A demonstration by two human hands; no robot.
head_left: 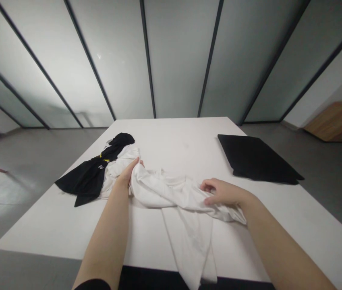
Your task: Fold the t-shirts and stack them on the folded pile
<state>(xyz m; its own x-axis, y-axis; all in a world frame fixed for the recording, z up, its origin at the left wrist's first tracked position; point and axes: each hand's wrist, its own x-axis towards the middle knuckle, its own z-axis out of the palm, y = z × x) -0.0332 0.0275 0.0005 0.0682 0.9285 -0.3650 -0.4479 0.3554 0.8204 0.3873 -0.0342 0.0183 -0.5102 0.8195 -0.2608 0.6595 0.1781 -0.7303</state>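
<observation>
A crumpled white garment (171, 187) lies bunched across the middle of the white table (177, 141), with one part hanging over the near edge. At its left end, my left hand (131, 171) is closed on the cloth, its fingers partly hidden by the folds. My right hand (220, 191) rests against the garment's right part with thumb and curled fingers apart. To the left lies a heap of clothes: a black garment (90, 179) with yellow and white marks, and more white cloth (124, 159) beside my left hand.
A flat black piece, folded cloth or a board (257, 157), lies on the table's right side. Frosted glass panels (177, 60) stand behind the table. A wooden piece of furniture (336, 121) sits on the floor at the far right.
</observation>
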